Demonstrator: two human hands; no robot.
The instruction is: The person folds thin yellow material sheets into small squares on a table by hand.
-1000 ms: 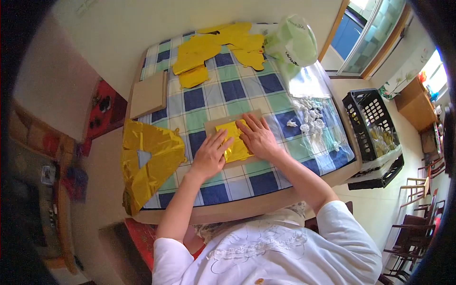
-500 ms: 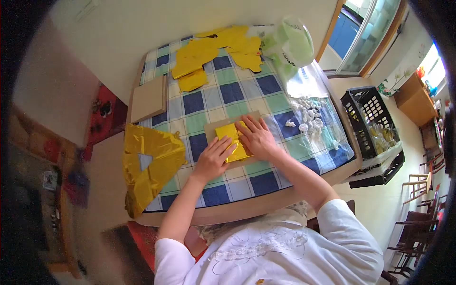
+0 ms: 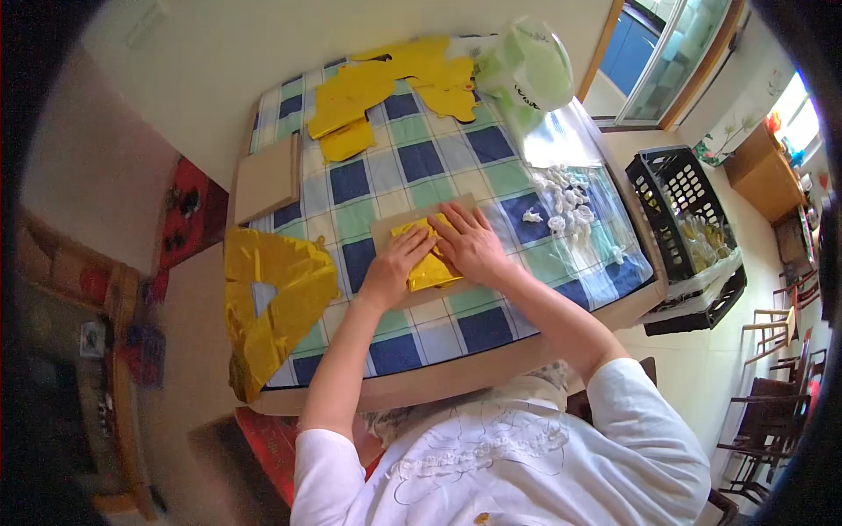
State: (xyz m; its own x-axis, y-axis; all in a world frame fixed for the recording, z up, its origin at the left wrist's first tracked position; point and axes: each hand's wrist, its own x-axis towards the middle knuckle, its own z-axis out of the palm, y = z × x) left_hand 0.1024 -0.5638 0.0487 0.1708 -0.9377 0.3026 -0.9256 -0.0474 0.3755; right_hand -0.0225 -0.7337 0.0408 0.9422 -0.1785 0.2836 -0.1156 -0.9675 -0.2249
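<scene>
A folded piece of shiny yellow plastic film (image 3: 431,275) lies on a thin brownish board (image 3: 382,231) in the middle of the checked cloth (image 3: 421,162). My left hand (image 3: 395,266) rests flat on the left part of the film, its fingers stretched out. From the right, my right hand (image 3: 474,246) presses on the film's upper right part with fingers extended. The fingertips of both hands come close together over the film and hide some of it. Neither hand grips anything.
A large crumpled yellow film sheet (image 3: 289,307) hangs over the table's left edge. More yellow film (image 3: 351,101) lies at the back. Also on the table are a beige board (image 3: 267,180), small white pieces (image 3: 574,210) and a green-white bag (image 3: 531,70). Black crates (image 3: 680,193) stand at the right.
My left hand has shifted slightly up and right over the film, toward my right hand. The whole view has moved a little. Both hands stay on the film.
</scene>
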